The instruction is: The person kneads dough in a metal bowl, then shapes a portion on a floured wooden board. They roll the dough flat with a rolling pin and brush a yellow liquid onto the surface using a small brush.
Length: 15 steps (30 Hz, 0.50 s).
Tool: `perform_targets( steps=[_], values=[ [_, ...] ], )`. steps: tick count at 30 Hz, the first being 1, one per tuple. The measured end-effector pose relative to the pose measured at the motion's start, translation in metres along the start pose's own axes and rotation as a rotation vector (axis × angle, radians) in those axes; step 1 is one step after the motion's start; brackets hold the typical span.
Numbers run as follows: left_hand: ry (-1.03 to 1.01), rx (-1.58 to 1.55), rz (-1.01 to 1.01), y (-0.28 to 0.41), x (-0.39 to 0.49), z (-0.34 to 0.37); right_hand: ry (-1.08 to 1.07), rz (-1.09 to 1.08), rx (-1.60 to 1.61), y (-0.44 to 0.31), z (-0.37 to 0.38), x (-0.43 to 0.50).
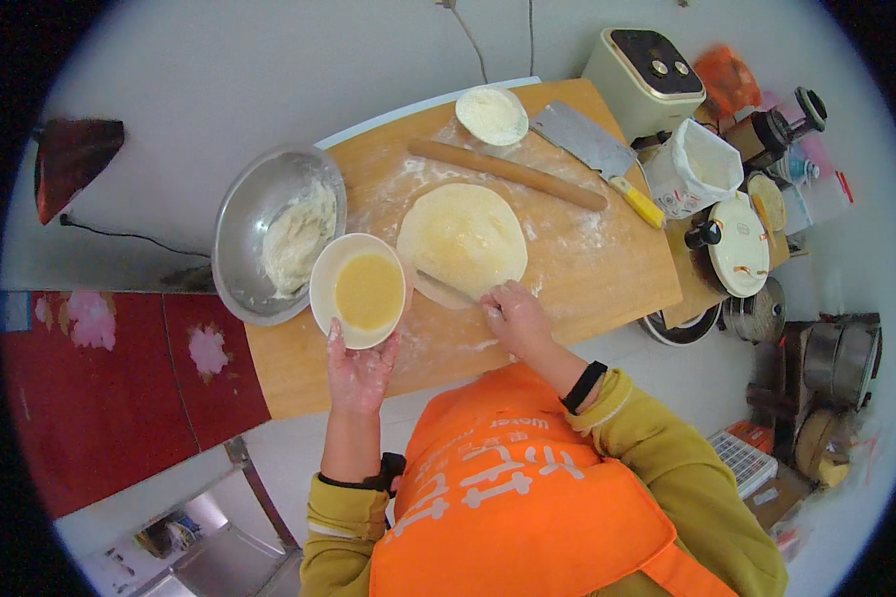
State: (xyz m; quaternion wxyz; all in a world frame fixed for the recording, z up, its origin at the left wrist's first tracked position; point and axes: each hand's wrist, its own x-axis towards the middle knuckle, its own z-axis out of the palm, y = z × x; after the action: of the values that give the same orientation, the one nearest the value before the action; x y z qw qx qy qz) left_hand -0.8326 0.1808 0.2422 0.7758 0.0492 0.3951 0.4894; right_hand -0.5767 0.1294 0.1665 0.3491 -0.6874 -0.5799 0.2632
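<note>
My left hand [361, 373] grips a white bowl [319, 298] from below and the side; it holds a yellowish, oily-looking mixture [370, 291]. In my right hand [517, 317] is a thin metal utensil [444, 286], whose tip lies over the left edge of the dough. I cannot tell whether it is a spoon or a spreader. The round sheet of rolled dough [467, 231] lies flat on the floured wooden board [328, 380], with a wet yellow sheen across its middle. Flour coats both hands.
Left of the dough stands a steel basin [239, 231] with floury dough [299, 246]. Behind lie a rolling pin [508, 173], a bowl of flour [491, 113] and a cleaver [584, 134] with a yellow handle. A flour bag [694, 168] and a cream appliance [646, 82] stand at right.
</note>
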Motion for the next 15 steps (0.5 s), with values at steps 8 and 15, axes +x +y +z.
perform_targets(
  steps=[8, 15],
  values=[
    [0.048, 0.008, 0.011, -0.002, -0.003, 0.003, 0.133, 0.100, -0.030, 0.014, -0.008, 0.010],
    [-0.059, -0.066, -0.048, -0.002, -0.002, -0.002, 0.055, 0.017, -0.019, -0.008, 0.013, 0.025]
  ],
)
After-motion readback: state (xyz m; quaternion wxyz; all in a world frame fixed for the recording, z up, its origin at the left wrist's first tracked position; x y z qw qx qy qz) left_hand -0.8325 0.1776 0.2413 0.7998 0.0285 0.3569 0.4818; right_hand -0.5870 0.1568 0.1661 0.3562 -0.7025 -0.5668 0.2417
